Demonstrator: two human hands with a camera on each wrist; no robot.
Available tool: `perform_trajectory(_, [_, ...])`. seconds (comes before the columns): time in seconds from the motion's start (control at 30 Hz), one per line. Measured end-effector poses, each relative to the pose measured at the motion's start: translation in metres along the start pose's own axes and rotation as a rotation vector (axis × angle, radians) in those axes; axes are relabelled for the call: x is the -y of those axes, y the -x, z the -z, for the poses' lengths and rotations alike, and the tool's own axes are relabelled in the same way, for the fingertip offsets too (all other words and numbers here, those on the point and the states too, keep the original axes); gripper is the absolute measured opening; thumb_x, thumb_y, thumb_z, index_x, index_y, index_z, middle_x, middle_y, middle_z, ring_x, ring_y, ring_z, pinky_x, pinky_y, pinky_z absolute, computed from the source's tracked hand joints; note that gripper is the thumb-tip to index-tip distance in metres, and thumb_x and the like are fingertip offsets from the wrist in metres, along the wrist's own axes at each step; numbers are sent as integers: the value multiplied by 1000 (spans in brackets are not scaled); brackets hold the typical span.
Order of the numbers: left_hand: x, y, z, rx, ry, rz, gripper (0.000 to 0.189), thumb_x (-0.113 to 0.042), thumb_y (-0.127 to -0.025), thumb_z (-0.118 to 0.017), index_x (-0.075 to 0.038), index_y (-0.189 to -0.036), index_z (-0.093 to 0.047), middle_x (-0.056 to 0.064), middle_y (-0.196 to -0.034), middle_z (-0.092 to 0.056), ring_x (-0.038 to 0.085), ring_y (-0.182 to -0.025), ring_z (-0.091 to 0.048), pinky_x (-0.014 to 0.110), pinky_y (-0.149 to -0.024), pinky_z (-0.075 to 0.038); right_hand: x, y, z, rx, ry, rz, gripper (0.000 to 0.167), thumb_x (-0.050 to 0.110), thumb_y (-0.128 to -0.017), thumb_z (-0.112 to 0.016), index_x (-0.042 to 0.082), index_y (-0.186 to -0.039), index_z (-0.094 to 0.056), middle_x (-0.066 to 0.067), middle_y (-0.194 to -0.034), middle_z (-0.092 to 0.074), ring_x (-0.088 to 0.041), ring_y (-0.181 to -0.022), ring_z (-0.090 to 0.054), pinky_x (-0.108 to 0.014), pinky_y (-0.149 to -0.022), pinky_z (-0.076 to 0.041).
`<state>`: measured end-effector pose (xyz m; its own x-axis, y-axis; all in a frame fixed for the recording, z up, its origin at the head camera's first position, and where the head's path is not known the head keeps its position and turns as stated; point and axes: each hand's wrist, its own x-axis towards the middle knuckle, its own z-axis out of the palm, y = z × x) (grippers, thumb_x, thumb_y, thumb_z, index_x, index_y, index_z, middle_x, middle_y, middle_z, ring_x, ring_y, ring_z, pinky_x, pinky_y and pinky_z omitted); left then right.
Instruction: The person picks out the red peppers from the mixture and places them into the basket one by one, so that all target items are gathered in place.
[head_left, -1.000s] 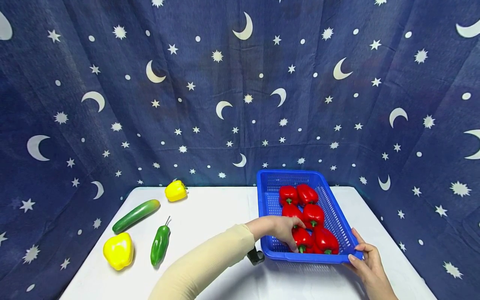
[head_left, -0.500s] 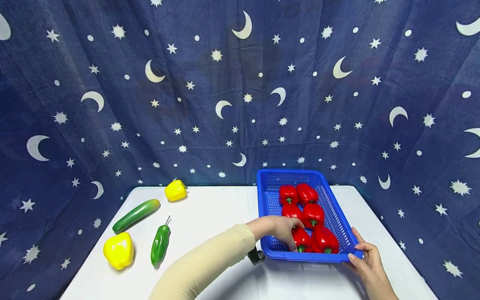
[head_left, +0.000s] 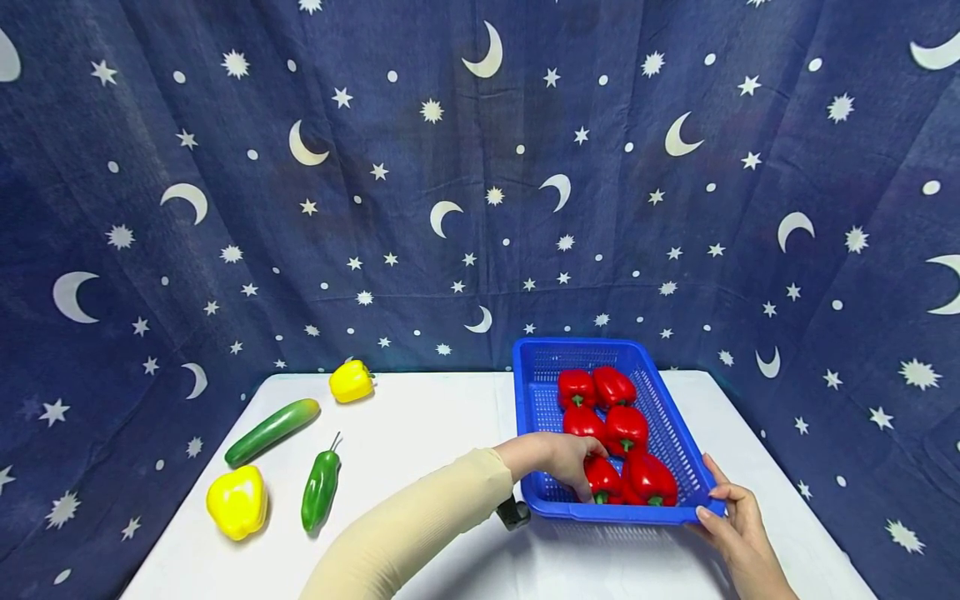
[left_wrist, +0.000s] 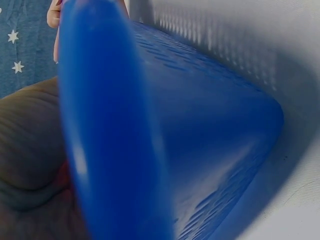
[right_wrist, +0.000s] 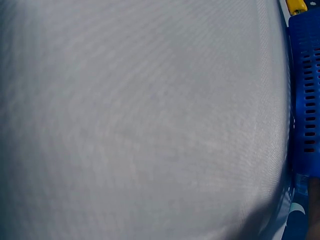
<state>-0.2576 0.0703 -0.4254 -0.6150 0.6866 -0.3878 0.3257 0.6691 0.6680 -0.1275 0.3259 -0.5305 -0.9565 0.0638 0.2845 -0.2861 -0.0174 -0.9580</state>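
Note:
My left hand (head_left: 566, 458) reaches over the near left side of the blue plastic basket (head_left: 678, 433) and grips a red bell pepper (head_left: 603, 479), its fingers bent round the fruit. Several more red bell peppers (head_left: 626, 427) lie in the basket beside it. With thumb and fingers, my right hand (head_left: 738, 533) holds the rim at the near right corner. In the left wrist view the blurred basket rim (left_wrist: 110, 125) crosses in front of the hand and hides most of the pepper. The right wrist view catches only the slotted basket wall (right_wrist: 310, 100) at its edge.
On the left of the white table (head_left: 435, 417) lie a yellow bell pepper (head_left: 237, 502), a green chili pepper (head_left: 321, 490), a cucumber-like green vegetable (head_left: 272, 432) and a smaller yellow bell pepper (head_left: 351, 382). A dark blue curtain (head_left: 420, 267) with moons and stars stands behind.

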Motion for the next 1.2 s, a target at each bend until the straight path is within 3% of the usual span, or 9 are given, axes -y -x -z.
perform_trajectory(0.5, [0,0,-4,-12,52,19,68,8,-79,-82,-9,-138,-53,5,-108,-56,11,-77,-62,21,-70,-57,-1,0,-1,9,-23,43,25,-7,-105,-43,6,-120,-29,4,-166,-20,8,-124,-49,-21,-87,-55])
perform_trajectory(0.83, [2,0,-5,-5,128,23,68,12,-78,-81,-7,-138,-53,7,-108,-56,13,-76,-63,27,-73,-60,0,0,-1,-18,24,-9,26,-2,-106,-46,8,-121,-28,-4,-171,-12,12,-121,-47,-19,-86,-54])
perform_trajectory(1.2, [2,1,-6,-14,95,28,70,10,-79,-81,-8,-141,-53,5,-108,-56,13,-76,-62,28,-72,-61,0,0,-2,-16,-13,10,26,-5,-105,-45,6,-121,-28,-2,-169,-15,9,-121,-49,-21,-85,-55])
